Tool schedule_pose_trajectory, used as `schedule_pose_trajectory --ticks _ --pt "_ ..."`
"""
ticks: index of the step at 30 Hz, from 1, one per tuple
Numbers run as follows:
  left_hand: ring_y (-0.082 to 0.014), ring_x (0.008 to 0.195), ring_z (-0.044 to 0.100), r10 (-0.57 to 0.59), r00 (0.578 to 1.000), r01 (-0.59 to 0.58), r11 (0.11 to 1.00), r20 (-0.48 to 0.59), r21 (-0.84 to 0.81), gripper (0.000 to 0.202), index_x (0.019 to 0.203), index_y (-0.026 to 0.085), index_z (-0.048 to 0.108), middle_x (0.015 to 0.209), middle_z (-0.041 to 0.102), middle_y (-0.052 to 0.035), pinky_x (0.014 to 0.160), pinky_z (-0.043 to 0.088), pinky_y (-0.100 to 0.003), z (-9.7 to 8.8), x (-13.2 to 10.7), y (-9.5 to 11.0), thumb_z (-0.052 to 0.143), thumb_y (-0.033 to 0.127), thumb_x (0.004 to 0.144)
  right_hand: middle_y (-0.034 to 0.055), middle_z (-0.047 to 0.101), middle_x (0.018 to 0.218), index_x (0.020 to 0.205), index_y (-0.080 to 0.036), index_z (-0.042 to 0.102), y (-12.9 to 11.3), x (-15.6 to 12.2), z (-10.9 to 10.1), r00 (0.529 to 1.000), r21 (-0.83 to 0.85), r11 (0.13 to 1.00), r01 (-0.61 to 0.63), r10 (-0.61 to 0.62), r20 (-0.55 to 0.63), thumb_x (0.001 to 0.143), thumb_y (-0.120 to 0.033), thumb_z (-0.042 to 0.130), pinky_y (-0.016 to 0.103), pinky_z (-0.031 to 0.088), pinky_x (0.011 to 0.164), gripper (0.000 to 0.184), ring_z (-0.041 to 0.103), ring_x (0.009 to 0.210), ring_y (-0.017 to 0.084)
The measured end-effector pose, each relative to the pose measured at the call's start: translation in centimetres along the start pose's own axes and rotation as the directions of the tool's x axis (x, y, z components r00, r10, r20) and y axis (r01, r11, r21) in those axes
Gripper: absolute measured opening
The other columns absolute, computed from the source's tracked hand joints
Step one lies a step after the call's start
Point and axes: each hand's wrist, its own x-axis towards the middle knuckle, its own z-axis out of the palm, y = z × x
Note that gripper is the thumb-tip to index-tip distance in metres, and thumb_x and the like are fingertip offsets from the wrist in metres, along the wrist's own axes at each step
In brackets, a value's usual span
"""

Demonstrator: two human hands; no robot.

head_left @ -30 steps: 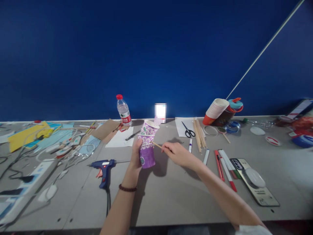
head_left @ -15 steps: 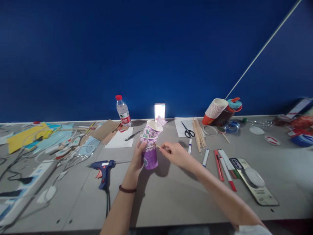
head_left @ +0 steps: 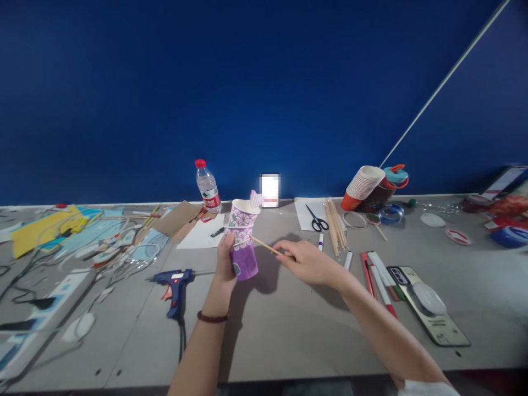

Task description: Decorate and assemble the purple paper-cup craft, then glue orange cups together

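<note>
My left hand (head_left: 226, 257) is wrapped round the left side of a stack of purple-and-white patterned paper cups (head_left: 246, 263), lifted over the table and leaning slightly. A small striped pink-and-white piece (head_left: 256, 198) sticks up at the top rim. Between the fingertips of my right hand (head_left: 303, 261) is a thin wooden stick (head_left: 266, 245). Its far end reaches the right side of the cups, near the rim of the lower one; whether it is fixed there I cannot tell. A blue hot glue gun (head_left: 176, 289) lies on the table to the left of the cups.
At the back stand a water bottle (head_left: 208, 187), a lit screen (head_left: 270, 190) and a leaning stack of paper cups (head_left: 363, 187). Scissors (head_left: 318, 220), wooden sticks (head_left: 336, 225), markers (head_left: 383, 280) and a phone (head_left: 429, 308) lie right. A power strip (head_left: 45, 324) and cables spread left.
The cups in my left hand have shifted left and stand straighter. My right hand has moved slightly right, so more of the stick shows between it and the cups.
</note>
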Motion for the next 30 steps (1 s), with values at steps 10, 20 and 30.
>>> schedule_pose_trajectory --ticks 10,20,30 --pt "-0.0169 0.059 0.066 0.000 0.995 -0.016 0.987 -0.099 -0.162 0.040 0.091 0.020 0.066 0.070 0.069 -0.0006 0.056 0.056 -0.026 0.4 -0.4 1.0 0.073 0.051 0.067 0.0009 0.064 0.075 0.113 -0.025 0.061 1.2 -0.6 -2.2 1.000 -0.009 1.000 0.007 -0.006 0.024 0.096 -0.032 0.036 0.027 0.035 0.060 0.031 0.052 0.061 0.014" --pt "-0.0170 0.058 0.067 -0.079 0.997 0.082 0.981 0.022 -0.178 0.037 0.087 0.017 0.067 0.069 0.071 -0.0038 0.055 0.057 -0.025 0.3 -0.9 0.8 0.071 0.050 0.069 0.0033 0.071 0.097 0.113 -0.025 0.066 0.9 -0.4 -1.8 0.999 -0.029 0.999 0.021 -0.022 -0.042 0.096 -0.031 0.038 0.030 0.040 0.070 0.033 0.061 0.080 0.018" --pt "-0.0169 0.060 0.067 0.051 0.998 -0.048 0.996 0.036 -0.073 0.042 0.092 0.019 0.065 0.073 0.071 -0.0020 0.058 0.056 -0.025 0.0 -0.5 0.5 0.078 0.045 0.062 0.0053 0.073 0.105 0.115 -0.026 0.069 1.2 -0.7 -1.4 0.992 -0.175 0.985 0.000 -0.022 -0.127 0.096 -0.028 0.041 0.034 0.046 0.077 0.034 0.065 0.089 0.023"
